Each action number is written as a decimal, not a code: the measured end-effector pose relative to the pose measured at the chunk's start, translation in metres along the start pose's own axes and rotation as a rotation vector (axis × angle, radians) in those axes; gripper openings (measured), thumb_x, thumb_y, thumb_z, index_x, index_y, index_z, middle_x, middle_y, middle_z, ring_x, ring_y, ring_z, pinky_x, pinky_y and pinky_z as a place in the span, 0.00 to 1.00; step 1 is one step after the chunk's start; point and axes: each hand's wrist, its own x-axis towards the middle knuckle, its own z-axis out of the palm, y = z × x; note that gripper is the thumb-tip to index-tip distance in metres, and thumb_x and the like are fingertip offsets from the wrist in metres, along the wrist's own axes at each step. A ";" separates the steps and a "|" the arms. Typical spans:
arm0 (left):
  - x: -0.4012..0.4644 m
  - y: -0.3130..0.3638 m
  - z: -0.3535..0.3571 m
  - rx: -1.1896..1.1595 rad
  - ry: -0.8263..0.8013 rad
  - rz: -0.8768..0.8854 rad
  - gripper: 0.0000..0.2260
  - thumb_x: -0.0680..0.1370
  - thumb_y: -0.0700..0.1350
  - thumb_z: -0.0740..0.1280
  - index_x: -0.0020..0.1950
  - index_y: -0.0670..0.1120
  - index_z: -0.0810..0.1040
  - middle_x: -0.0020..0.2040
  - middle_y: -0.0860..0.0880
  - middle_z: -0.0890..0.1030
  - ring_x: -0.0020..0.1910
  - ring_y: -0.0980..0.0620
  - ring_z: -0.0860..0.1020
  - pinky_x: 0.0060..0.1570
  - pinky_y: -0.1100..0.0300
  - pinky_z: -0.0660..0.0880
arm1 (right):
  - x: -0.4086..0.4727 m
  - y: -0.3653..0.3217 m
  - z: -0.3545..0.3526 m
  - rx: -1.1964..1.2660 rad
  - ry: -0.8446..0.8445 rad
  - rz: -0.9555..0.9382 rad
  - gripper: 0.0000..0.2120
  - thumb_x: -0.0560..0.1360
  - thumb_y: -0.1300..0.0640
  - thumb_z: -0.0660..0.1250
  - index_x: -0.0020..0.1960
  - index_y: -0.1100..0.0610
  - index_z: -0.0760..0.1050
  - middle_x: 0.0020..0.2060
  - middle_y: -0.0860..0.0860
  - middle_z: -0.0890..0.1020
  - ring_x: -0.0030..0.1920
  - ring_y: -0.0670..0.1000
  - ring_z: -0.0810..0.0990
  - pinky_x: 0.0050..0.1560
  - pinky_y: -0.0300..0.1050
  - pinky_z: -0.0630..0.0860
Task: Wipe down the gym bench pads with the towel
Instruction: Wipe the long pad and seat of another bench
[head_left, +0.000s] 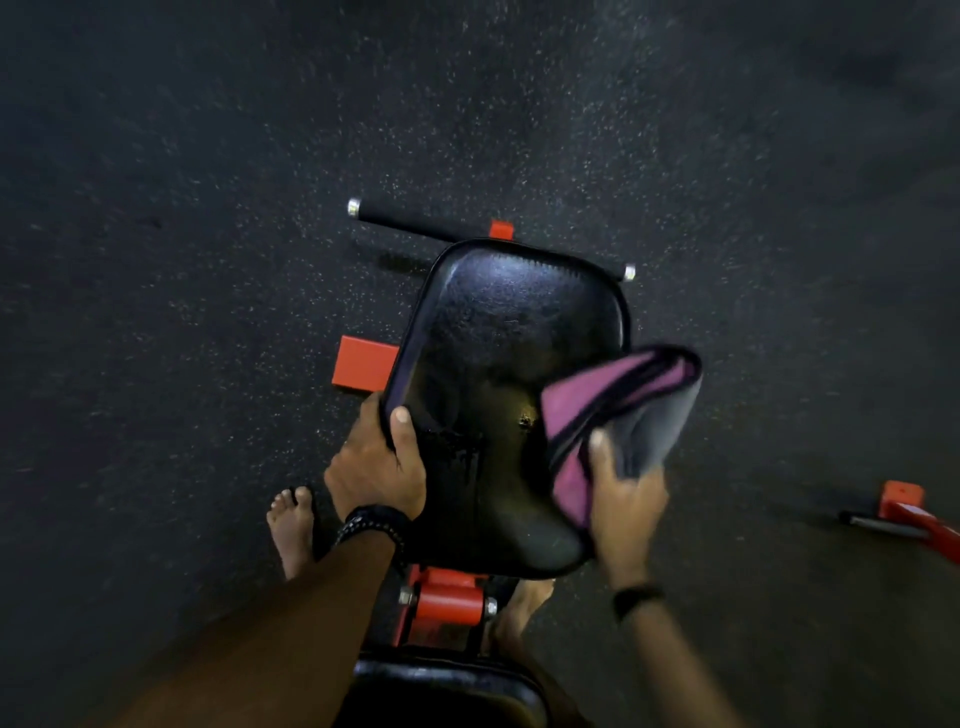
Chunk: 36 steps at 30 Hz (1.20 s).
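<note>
Left hand is clamping the seat pad edge, fingers curled over its rim, likely steadying it. Right hand is gripping the towel, which is bunched just above those fingers at the pad's right side, apparently mid-wipe.

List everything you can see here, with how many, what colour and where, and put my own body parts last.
seat pad: one, glossy black, centre
second pad: one, black, bottom edge
towel: one, pink and grey, over the seat pad's right edge
bench frame: one, red, under and between the pads
crossbar: one, black with silver caps, beyond the seat pad
other red equipment: one, right edge
floor: black speckled rubber
left hand: grips the seat pad's left edge, beaded wristband
right hand: holds the towel, black band
feet: two, bare, beside and under the bench
</note>
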 end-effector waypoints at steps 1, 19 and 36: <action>0.000 0.001 0.001 -0.002 -0.002 -0.002 0.27 0.79 0.60 0.48 0.64 0.44 0.75 0.46 0.38 0.83 0.41 0.35 0.80 0.38 0.49 0.73 | -0.031 0.018 -0.005 -0.010 -0.010 -0.017 0.41 0.63 0.30 0.67 0.65 0.57 0.74 0.57 0.52 0.81 0.58 0.51 0.79 0.58 0.51 0.77; -0.003 -0.006 0.004 0.012 0.075 0.077 0.30 0.79 0.61 0.45 0.65 0.43 0.74 0.47 0.37 0.82 0.43 0.34 0.78 0.39 0.51 0.66 | -0.037 0.043 -0.012 -0.079 -0.002 -0.275 0.29 0.70 0.37 0.67 0.66 0.49 0.71 0.59 0.46 0.78 0.60 0.43 0.77 0.59 0.42 0.73; -0.004 -0.005 0.004 0.027 0.070 0.057 0.30 0.79 0.60 0.46 0.67 0.43 0.73 0.51 0.36 0.82 0.47 0.33 0.78 0.43 0.47 0.71 | 0.018 -0.007 0.011 -0.174 0.119 -0.437 0.21 0.73 0.40 0.68 0.60 0.50 0.73 0.51 0.45 0.78 0.54 0.45 0.79 0.51 0.40 0.71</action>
